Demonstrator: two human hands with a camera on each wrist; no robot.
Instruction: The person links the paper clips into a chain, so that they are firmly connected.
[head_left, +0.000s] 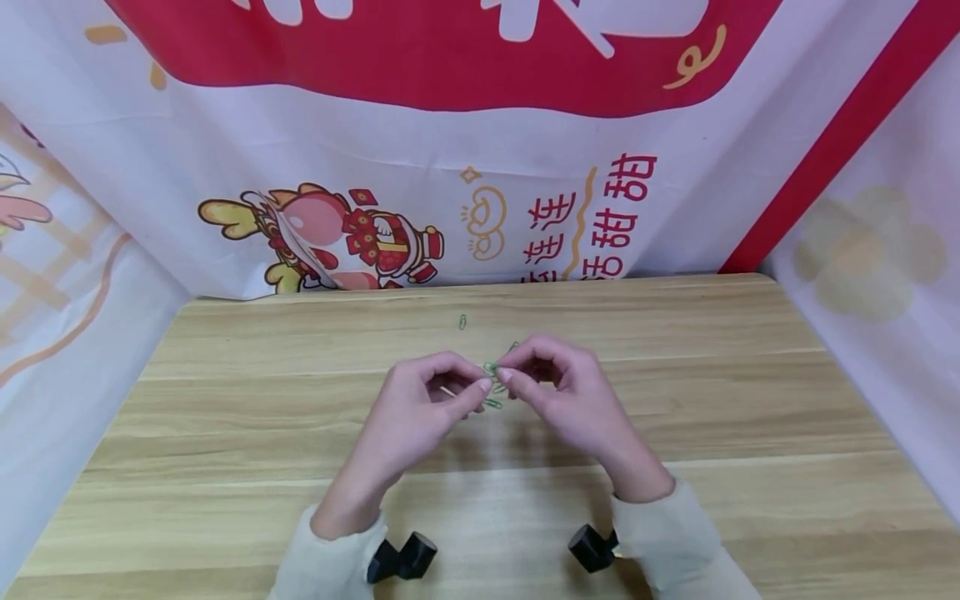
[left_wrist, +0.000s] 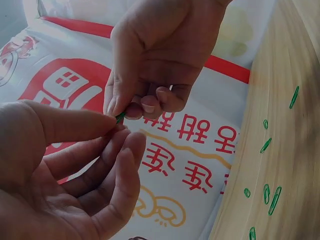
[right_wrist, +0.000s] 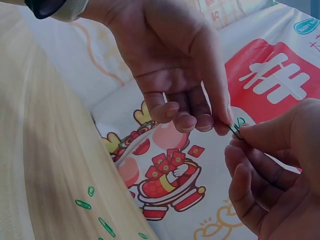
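Observation:
My left hand (head_left: 429,402) and right hand (head_left: 567,390) meet above the wooden table, fingertips close together. Between them is a green paper clip (right_wrist: 238,127), pinched from each side by thumb and forefinger. Its wire loops stick up past the right thumb in the right wrist view; whether it is one clip or two linked, I cannot tell. The left wrist view shows only a short green piece, the rest hidden by fingers. Below the hands, loose green paper clips (head_left: 492,403) lie on the table, partly covered by the fingers in the head view.
Farther back on the table (head_left: 225,467) lies a single green paper clip (head_left: 462,322). Several more clips (left_wrist: 274,200) are scattered across the wood in the wrist views. A printed white and red cloth (head_left: 420,150) hangs behind the table's back edge.

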